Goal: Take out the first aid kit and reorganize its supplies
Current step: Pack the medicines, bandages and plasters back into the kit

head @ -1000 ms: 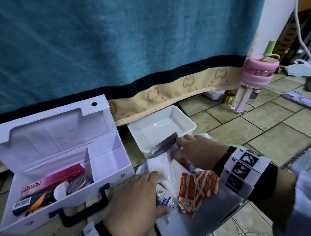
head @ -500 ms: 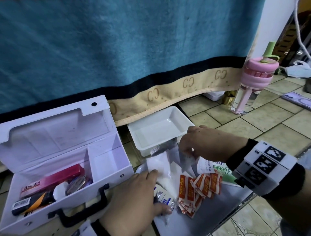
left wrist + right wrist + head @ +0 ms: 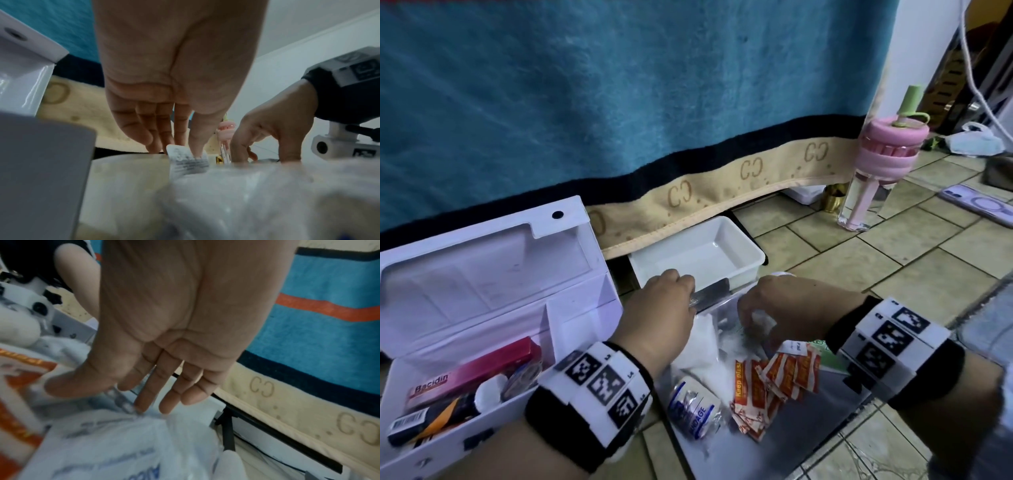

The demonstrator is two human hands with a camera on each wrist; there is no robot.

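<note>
The white first aid kit (image 3: 465, 274) stands open at the left, holding a pink Bacidin box (image 3: 472, 370) and a dark tube (image 3: 424, 421). Supplies lie on a grey sheet (image 3: 808, 431): a bandage roll (image 3: 693, 407), orange plaster strips (image 3: 774, 377) and white gauze (image 3: 702, 346). My left hand (image 3: 690, 294) pinches a small printed foil packet (image 3: 710, 295) (image 3: 187, 162) by the white tray (image 3: 743, 253). My right hand (image 3: 750, 318) (image 3: 144, 400) reaches down into the pile, its straight fingertips touching clear plastic packets (image 3: 123, 434) and holding nothing.
A blue blanket (image 3: 619, 102) hangs right behind the kit and tray. On the tiled floor to the right stand a pink bottle (image 3: 887, 164) and a phone (image 3: 979, 205); a face mask (image 3: 976, 140) lies further back.
My left hand left the bandage roll and moved forward to the foil packet. My right hand let that packet go and dropped into the pile to the right.
</note>
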